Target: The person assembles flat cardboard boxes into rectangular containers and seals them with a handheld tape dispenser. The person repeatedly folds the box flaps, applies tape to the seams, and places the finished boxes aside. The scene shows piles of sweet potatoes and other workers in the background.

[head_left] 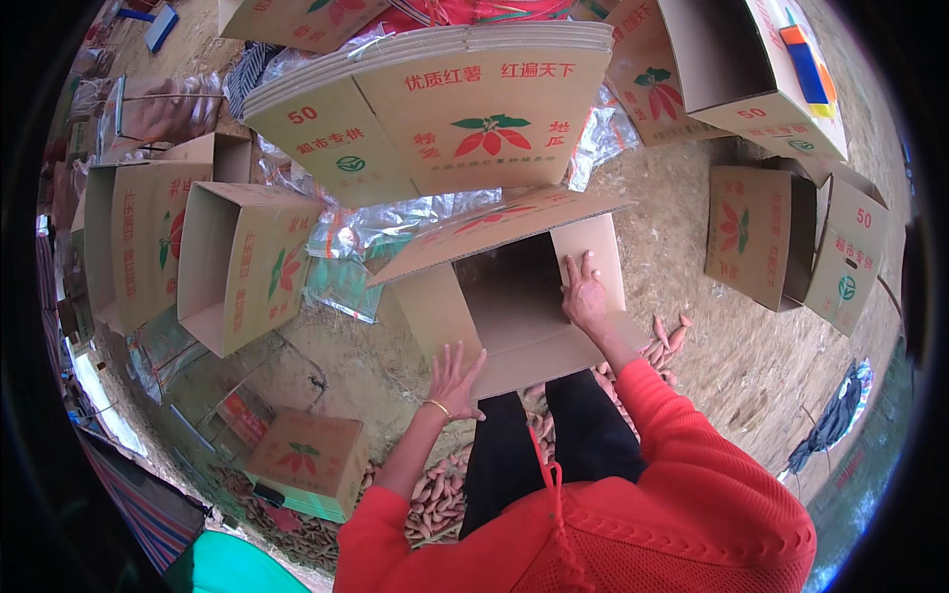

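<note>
In front of my legs stands an open cardboard box (534,361), printed in red, with its flaps spread and its dark inside showing. My left hand (455,383), with a bracelet on the wrist, has its fingers spread at the near left corner of the box, by the edge of the near flap. On the right flap lies my right hand (585,295), fingers apart and slightly bent, pressing the cardboard. Neither hand is wrapped round anything. The far flap (504,225) tilts up toward the back.
A stack of flattened cartons (395,119) rises beyond the box, above clear plastic film (376,227). More open cartons stand left (252,267) and right (756,237). A blue-and-orange tape dispenser (811,69) rests on another carton. Sweet potatoes (435,499) lie around my legs, beside a closed carton (306,455).
</note>
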Available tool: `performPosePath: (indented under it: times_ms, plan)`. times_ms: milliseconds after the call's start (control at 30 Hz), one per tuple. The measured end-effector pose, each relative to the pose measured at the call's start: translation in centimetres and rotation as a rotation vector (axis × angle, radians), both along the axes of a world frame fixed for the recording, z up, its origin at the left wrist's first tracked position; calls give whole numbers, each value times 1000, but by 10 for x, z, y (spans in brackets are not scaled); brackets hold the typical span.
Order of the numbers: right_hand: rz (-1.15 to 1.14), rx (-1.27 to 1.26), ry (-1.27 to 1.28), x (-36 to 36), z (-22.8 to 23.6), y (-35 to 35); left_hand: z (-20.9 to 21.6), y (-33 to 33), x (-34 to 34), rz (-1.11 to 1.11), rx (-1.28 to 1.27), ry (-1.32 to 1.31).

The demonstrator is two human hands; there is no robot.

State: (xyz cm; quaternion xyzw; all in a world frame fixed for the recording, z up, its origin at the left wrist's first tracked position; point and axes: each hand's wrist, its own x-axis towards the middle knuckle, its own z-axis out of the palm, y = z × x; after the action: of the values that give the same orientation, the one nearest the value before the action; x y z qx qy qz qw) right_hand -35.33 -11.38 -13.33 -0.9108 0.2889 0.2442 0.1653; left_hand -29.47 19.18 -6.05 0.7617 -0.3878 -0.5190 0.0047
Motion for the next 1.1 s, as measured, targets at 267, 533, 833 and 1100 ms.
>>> performPosePath:
  times_ms: [267, 533, 833, 1100]
  plan:
    - [303, 60, 131, 56, 46, 44, -34, 17, 16, -72, 3, 63]
    - [1003, 245, -126, 91, -5, 124, -55, 30, 18, -31, -37, 208]
    - [848, 668, 203, 37, 52, 83, -63, 34, 20, 117, 23, 415]
    - [737, 542, 16, -56, 59, 1, -70, 29, 26, 146, -43, 450]
